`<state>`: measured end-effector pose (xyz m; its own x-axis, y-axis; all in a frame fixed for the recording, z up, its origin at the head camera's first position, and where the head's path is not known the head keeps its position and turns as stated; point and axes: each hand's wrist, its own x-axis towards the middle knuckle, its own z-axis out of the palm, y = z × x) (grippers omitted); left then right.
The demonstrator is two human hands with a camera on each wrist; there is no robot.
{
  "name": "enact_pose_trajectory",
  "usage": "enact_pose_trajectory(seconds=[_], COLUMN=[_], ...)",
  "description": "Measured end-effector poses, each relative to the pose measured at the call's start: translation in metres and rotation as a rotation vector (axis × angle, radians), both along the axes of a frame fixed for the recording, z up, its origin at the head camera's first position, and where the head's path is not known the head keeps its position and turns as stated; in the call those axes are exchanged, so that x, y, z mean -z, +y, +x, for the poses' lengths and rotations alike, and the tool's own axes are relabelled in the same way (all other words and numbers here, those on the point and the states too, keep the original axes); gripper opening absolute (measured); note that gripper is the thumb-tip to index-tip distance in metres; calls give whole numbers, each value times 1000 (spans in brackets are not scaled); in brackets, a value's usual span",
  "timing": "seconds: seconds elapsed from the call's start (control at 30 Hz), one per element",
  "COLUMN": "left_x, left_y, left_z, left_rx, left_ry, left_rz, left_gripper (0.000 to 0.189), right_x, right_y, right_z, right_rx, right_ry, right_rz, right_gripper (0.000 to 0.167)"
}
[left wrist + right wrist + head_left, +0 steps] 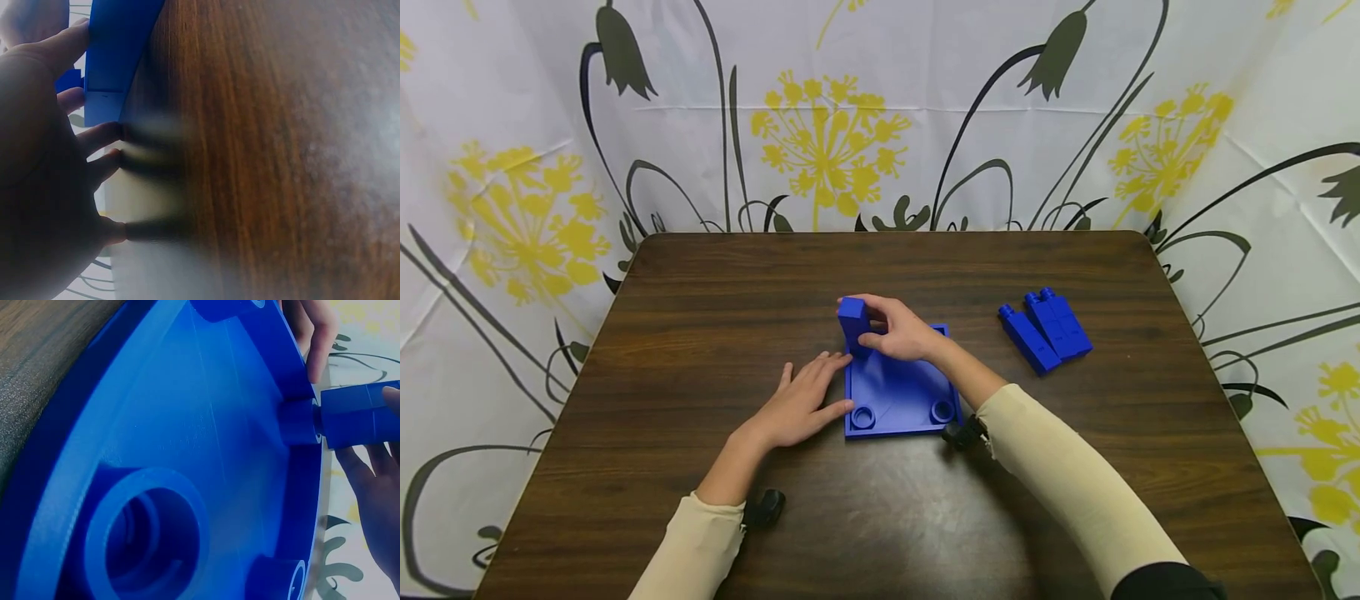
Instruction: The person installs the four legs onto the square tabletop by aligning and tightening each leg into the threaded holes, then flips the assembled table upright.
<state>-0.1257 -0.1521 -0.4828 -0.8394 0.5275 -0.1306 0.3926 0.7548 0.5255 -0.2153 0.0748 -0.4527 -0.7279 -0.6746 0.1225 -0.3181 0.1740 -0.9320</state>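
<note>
A square blue panel (898, 383) with a raised rim lies on the table, round threaded sockets (147, 534) standing up in its corners. My right hand (898, 329) grips an upright blue leg (853, 321) over the far left corner. In the right wrist view, the narrow end of the leg (359, 415) sits right at the socket mouth (300, 422), with fingers and thumb around the shaft. My left hand (801, 404) is spread along the panel's left side, thumb and fingertips at the rim. The left wrist view shows its fingers (103, 134) extended beside the blue edge (115, 62).
Several more blue legs (1045, 333) with threaded ends lie on the right side of the brown wooden table (737, 283). A floral curtain (850, 50) hangs behind the table. A black wrist camera (962, 433) overlaps the panel's near right corner.
</note>
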Motion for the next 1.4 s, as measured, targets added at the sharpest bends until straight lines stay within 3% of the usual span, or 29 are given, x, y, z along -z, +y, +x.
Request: enact_pose_trajectory(seconds=[0.5, 1.4], left_x=[3, 2], left_y=[-1, 0], left_z=[0, -1], left_rx=[6, 4], left_ry=[13, 1], left_rz=[-1, -4], left_gripper=[69, 70], right_x=[1, 3], right_y=[2, -4], right_z=[1, 5], right_rx=[61, 179], right_ry=[12, 85], right_rz=[69, 90], right_gripper=[54, 47])
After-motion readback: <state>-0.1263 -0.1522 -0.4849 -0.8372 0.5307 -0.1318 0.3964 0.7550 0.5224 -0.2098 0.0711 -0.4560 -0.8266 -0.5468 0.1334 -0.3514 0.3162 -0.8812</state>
